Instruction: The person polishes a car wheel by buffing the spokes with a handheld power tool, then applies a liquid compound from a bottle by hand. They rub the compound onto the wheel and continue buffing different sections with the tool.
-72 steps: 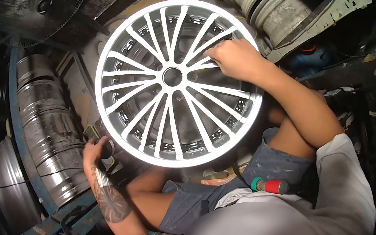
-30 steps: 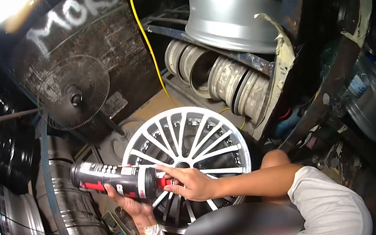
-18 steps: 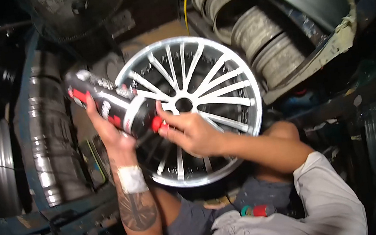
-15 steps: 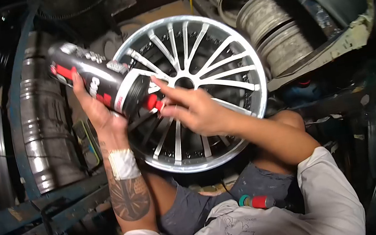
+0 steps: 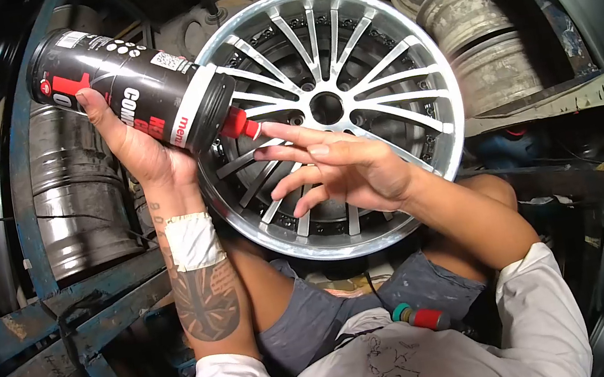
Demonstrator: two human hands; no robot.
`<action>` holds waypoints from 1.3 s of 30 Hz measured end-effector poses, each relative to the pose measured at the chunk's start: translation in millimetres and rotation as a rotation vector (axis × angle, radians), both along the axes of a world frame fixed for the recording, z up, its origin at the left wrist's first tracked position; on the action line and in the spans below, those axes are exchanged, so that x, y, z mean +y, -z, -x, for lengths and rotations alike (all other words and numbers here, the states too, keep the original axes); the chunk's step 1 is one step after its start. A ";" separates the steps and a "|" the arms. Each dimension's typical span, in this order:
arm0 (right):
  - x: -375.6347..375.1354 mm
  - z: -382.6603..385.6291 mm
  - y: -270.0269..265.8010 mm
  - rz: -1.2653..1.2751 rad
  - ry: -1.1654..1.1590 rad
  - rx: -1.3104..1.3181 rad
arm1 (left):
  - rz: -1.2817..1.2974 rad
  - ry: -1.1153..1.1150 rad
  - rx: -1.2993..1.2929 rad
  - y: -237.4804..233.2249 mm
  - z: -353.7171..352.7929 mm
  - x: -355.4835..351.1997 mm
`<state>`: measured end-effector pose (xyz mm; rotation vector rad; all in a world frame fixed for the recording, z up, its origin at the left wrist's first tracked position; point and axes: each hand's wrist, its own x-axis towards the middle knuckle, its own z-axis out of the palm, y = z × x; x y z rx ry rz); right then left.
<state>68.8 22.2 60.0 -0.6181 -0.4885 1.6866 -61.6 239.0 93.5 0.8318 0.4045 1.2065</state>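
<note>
My left hand (image 5: 146,154) grips a black bottle of polishing compound (image 5: 145,95) from below, its thumb against the side. The bottle is tilted, its red nozzle (image 5: 238,124) pointing down to the right. At the nozzle tip is the index finger of my right hand (image 5: 349,161); its other fingers are spread and hold nothing. Beneath both hands lies a multi-spoke alloy wheel rim (image 5: 426,102) with polished spokes and dark gaps. Part of the rim's left side is hidden by the bottle and my hands.
Stacked dull rims (image 5: 473,19) stand at the upper right beside a worn, peeling edge (image 5: 563,88). More barrels of rims (image 5: 74,193) sit in a blue metal frame (image 5: 26,200) on the left. A small red and green tool (image 5: 421,317) rests on my lap.
My right hand has opened its fingers, which were bunched at the red nozzle. The bottle and left hand appear slightly higher and further left; the wheel appears shifted up and right in view.
</note>
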 end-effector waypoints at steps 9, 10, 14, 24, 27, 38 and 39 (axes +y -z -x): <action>0.8 9.7 10.3 -0.115 -0.044 0.500 | 0.106 0.049 -0.068 4.6 -0.5 1.5; 0.3 10.3 10.2 -0.117 -0.047 0.511 | 0.123 0.083 -0.075 6.4 0.4 1.2; -3.8 10.4 10.3 -0.090 -0.040 0.523 | 0.138 0.119 -0.050 3.7 -1.6 -3.1; -18.2 -40.5 -2.1 0.081 0.187 -0.595 | 0.123 -0.092 0.072 5.8 -3.2 0.8; -40.9 -32.3 39.0 0.107 0.128 -1.420 | 0.190 0.001 -0.013 7.5 11.2 0.4; -28.8 9.6 69.1 0.037 -0.120 -2.025 | 0.220 0.229 -0.105 8.1 19.8 4.7; -25.8 8.3 68.9 0.017 -0.155 -2.103 | 0.237 0.208 -0.071 10.9 15.4 9.3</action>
